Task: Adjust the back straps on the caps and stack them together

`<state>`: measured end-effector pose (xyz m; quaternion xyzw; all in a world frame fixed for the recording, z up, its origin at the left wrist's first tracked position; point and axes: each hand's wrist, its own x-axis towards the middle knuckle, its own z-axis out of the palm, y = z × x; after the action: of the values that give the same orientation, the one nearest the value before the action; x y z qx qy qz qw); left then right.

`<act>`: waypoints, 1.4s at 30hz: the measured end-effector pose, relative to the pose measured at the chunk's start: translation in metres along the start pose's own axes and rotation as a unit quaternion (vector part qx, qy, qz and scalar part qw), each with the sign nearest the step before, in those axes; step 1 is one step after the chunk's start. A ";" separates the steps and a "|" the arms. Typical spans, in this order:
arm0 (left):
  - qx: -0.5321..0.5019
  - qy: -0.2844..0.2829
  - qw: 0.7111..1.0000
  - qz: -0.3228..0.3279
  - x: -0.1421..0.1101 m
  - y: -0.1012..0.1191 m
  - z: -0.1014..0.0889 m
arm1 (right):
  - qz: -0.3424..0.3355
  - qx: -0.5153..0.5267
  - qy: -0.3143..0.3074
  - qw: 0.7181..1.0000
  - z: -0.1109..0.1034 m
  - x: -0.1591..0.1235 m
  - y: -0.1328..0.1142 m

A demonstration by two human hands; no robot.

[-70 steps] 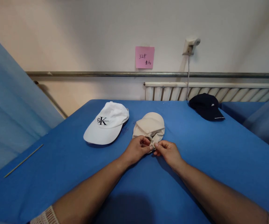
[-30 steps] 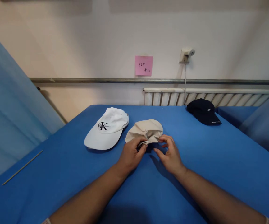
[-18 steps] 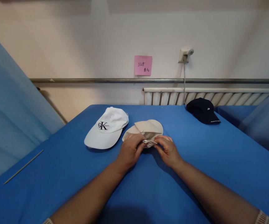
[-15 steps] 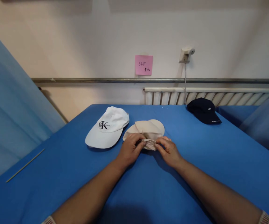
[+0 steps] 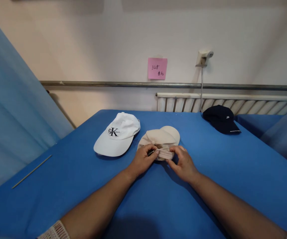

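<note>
A beige baseball cap point(image 5: 157, 136) rests on the blue-covered table, its brim pointing away toward the back right and its rear strap facing me. My left hand point(image 5: 144, 160) pinches the left end of the strap between thumb and fingers. At the strap's right end, my right hand point(image 5: 182, 163) grips the band with thumb below and fingers above. Whether the strap is fastened cannot be made out. Just left of the beige cap lies a white cap point(image 5: 120, 134) with black lettering, its brim toward the front left.
A dark navy cap point(image 5: 220, 119) sits at the table's back right. On the left lies a thin stick point(image 5: 31, 172) on the blue cover point(image 5: 79, 186). Blue curtains point(image 5: 14, 99) hang at both sides. Behind are a radiator point(image 5: 183, 103), a metal rail point(image 5: 123, 84), a pink note point(image 5: 157, 68) and a plugged socket point(image 5: 202, 59).
The strap at the back of the beige cap now looks flatter and wider between my fingers. My right fingers have spread around its end. The whole view has shifted slightly.
</note>
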<state>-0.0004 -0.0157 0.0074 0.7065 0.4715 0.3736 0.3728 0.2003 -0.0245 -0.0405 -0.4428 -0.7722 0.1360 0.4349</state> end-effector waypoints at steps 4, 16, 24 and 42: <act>-0.010 0.003 0.999 0.038 -0.004 0.004 0.003 | -0.014 0.020 -0.009 1.000 -0.004 0.003 -0.002; 0.094 -0.023 0.989 0.113 -0.008 0.007 0.007 | 0.016 0.053 -0.020 0.998 -0.003 0.002 -0.003; 0.006 0.033 0.997 0.065 -0.004 -0.005 0.010 | -0.083 -0.017 -0.060 0.995 -0.004 -0.001 -0.014; 0.240 -0.032 0.955 0.171 -0.014 0.020 0.003 | -0.060 -0.029 0.017 0.998 0.002 0.000 -0.008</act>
<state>0.0063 -0.0355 0.0212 0.8570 0.4070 0.2847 0.1373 0.1944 -0.0284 -0.0365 -0.4108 -0.7932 0.0795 0.4423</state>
